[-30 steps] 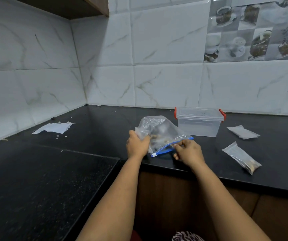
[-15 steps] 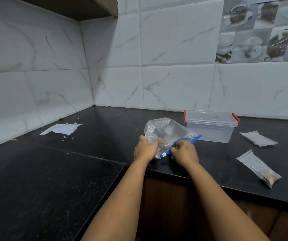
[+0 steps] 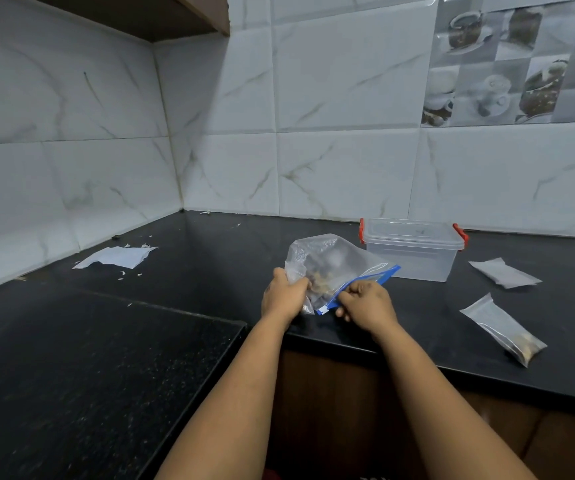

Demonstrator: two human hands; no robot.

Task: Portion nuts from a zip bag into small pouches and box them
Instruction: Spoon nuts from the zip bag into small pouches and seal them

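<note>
Right hand (image 3: 365,303) now nearer slider end of blue zip strip (image 3: 355,288) than a second ago, closer to left hand (image 3: 284,296); zip bag (image 3: 331,265) slightly more bunched.

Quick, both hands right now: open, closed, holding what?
Left hand: closed, its grip bunches the side of the zip bag.
Right hand: closed, pinching the same bag at its blue zip strip.

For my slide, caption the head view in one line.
Both hands, left and right, grip a blue-zipped nut bag beside a lidded box and two pouches.
</note>
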